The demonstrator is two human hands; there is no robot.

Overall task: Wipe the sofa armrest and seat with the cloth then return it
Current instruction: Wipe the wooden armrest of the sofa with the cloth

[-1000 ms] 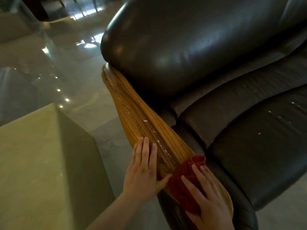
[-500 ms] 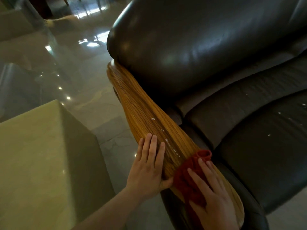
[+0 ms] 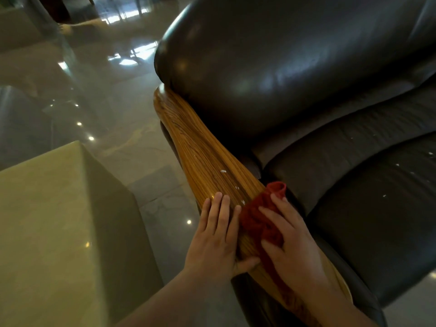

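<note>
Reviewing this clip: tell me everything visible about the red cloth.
The red cloth looks like soft, knitted fabric, bunched and crumpled rather than spread flat. It lies on the wooden armrest near its front end, with one rolled edge sticking up toward the dark seat cushion. The right hand presses flat on it, fingers spread. The left hand rests on the wood beside it, fingertips about touching its edge.

We see a bunched red cloth lying on the near part of the sofa's glossy, striped-grain wooden armrest, its far end curled into a small roll at the armrest's inner edge. A few white specks dot the wood just beyond it. The dark leather seat beside the armrest carries scattered white crumbs too.
</note>
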